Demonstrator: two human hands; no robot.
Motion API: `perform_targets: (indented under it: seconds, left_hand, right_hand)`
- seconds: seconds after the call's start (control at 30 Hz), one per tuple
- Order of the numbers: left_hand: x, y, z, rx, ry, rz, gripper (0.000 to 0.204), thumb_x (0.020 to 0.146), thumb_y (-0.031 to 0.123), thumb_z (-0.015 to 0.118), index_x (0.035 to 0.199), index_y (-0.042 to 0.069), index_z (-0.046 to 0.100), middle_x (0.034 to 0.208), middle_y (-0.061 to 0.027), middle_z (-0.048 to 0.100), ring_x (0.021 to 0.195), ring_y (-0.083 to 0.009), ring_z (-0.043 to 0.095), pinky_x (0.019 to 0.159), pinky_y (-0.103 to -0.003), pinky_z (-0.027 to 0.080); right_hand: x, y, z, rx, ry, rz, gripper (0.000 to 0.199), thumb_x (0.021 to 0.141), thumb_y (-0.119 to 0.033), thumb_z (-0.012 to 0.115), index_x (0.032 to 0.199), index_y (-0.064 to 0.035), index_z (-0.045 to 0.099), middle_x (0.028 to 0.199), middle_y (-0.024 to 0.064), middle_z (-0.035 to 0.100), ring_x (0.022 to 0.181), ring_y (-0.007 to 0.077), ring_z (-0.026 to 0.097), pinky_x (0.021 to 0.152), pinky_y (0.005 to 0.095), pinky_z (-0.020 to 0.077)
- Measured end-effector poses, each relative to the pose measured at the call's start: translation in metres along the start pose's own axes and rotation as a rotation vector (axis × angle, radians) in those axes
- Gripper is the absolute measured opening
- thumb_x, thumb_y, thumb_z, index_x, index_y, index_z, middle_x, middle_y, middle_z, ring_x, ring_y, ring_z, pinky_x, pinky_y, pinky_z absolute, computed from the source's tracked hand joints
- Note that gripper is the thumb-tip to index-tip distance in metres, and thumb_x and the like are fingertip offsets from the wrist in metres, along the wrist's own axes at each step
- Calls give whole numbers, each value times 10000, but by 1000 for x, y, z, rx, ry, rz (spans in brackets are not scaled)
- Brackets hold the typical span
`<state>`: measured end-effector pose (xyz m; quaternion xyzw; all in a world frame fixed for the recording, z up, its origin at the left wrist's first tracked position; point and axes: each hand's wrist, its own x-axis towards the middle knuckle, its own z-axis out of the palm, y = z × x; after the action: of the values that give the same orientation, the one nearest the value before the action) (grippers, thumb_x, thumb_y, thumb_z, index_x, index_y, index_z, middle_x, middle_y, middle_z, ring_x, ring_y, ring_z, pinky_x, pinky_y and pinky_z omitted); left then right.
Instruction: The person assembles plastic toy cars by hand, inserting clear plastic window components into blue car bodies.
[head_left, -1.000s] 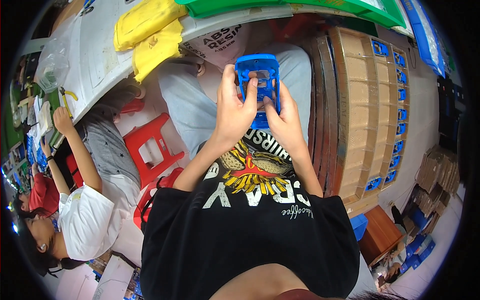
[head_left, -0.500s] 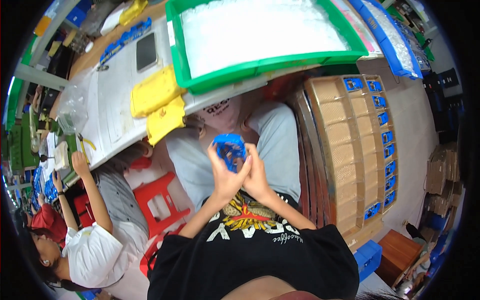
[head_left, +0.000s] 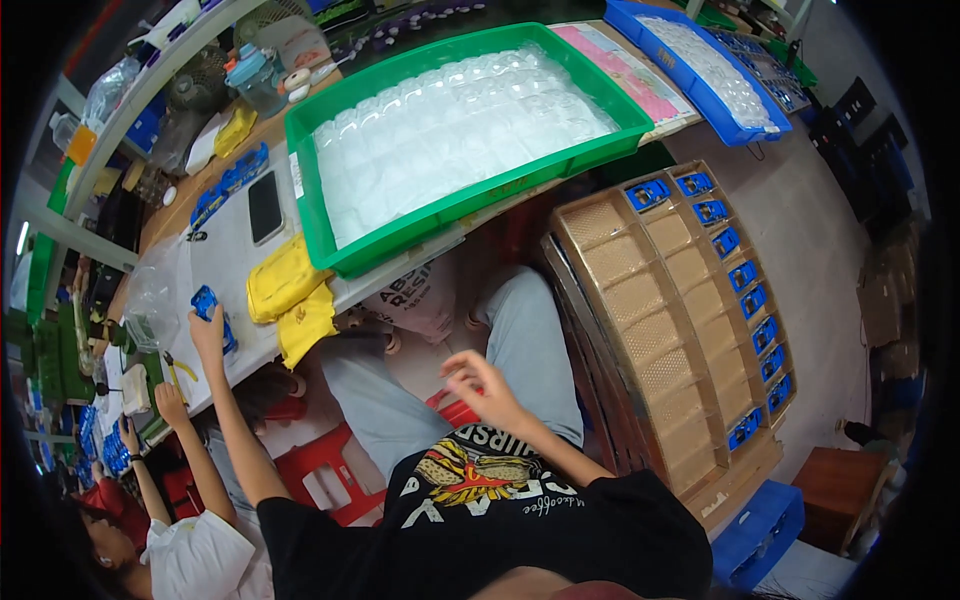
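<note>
My left hand reaches out to the worktable at the left, its fingers closed round a blue plastic part. More blue plastic shows beside the fingers; whether it is the same part is hard to tell. Above my lap hovers my right hand, fingers loosely bent and apart, with nothing visible in it. To my right, a stacked tray with compartments carries several blue plastic parts, mostly along its right column.
On the table are a green bin of clear wrapped items, yellow cloth gloves, a phone and yellow-handled pliers. A co-worker's arm is close at left. A red stool stands beside my legs.
My hands have parted from the blue part they held together over my lap. The left has swung out to the table at left; the right stays over the lap, now empty. The view has shifted.
</note>
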<state>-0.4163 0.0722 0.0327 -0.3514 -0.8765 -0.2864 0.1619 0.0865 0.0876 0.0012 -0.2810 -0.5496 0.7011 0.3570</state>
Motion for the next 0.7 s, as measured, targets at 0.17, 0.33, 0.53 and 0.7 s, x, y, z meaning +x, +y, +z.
perform_targets:
  seconds: [0.17, 0.33, 0.53, 0.7]
  left_hand:
    - [23, 88, 0, 640, -155, 9, 512, 669, 275, 644, 1024, -59, 487, 934, -223, 563, 858, -344, 539, 754, -430, 415]
    - [-15, 323, 4, -370, 84, 925, 304, 688, 50, 566, 991, 22, 546, 969, -150, 565, 932, -311, 518, 817, -370, 397]
    - [-72, 514, 125, -461, -177, 1633, 425, 646, -53, 484, 1059, 47, 496, 1145, -101, 493, 1100, -259, 426, 930, -364, 340]
    - [-85, 563, 183, -391, -443, 1600, 449, 649, 7, 549, 1091, 55, 485, 1079, -101, 496, 1016, -264, 447, 867, -351, 373]
  right_hand:
    - [-28, 10, -81, -98, 436, -11, 138, 831, -106, 504, 942, -23, 503, 856, 50, 570, 694, 84, 528, 608, 206, 437]
    - [-51, 11, -145, -1, 796, -44, 121, 858, -96, 438, 924, -16, 499, 799, 78, 573, 602, 79, 504, 537, 189, 413]
    - [-7, -13, -206, 7, 781, -130, 149, 852, -104, 449, 971, -21, 483, 821, 74, 566, 566, 76, 492, 478, 195, 407]
    - [41, -13, -341, -424, 966, -61, 246, 782, -113, 508, 1008, -17, 492, 724, 84, 561, 525, 112, 499, 451, 255, 405]
